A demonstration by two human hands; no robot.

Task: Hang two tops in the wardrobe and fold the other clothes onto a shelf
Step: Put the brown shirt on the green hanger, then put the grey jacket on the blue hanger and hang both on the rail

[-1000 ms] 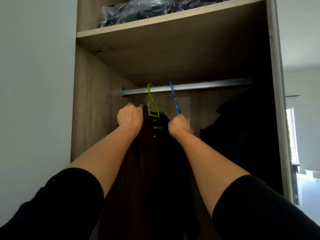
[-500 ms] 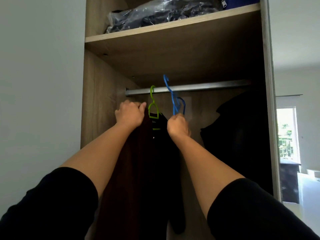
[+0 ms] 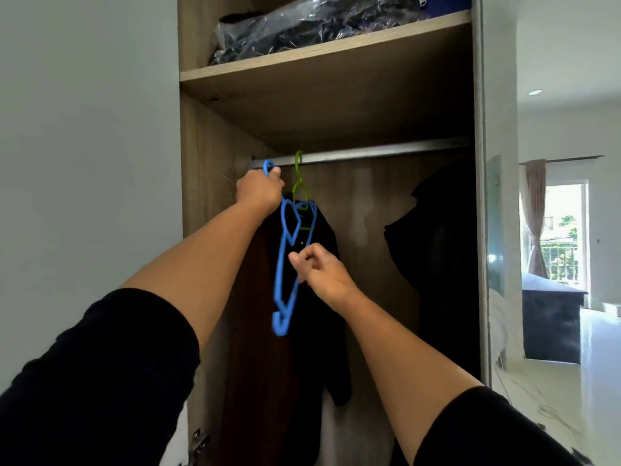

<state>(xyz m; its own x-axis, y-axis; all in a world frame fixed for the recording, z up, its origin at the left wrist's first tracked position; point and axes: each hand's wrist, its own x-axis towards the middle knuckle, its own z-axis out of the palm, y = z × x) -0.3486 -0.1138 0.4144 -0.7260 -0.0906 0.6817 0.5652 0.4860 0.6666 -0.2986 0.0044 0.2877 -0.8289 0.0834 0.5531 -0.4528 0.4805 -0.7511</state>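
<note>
Inside the open wardrobe a metal rail (image 3: 369, 153) runs under a wooden shelf (image 3: 322, 55). A green hanger (image 3: 300, 186) hangs on the rail with a dark top (image 3: 322, 297) on it. My left hand (image 3: 258, 191) is closed around the hook end of an empty blue hanger (image 3: 285, 264), which dangles off the rail in front of the dark top. My right hand (image 3: 319, 267) is lower, fingers loosely curled beside the blue hanger; whether it touches it is unclear. A dark reddish garment (image 3: 248, 331) hangs at the left behind my arm.
More dark clothing (image 3: 437, 264) hangs at the right end of the rail. A plastic bag of dark items (image 3: 302, 28) lies on the top shelf. The wardrobe's right side panel (image 3: 494, 230) borders a bright room with a curtain and window.
The blue hanger has come off the rail and passed from my right hand to my left, now dangling sideways. My right hand has dropped lower. The camera has shifted left.
</note>
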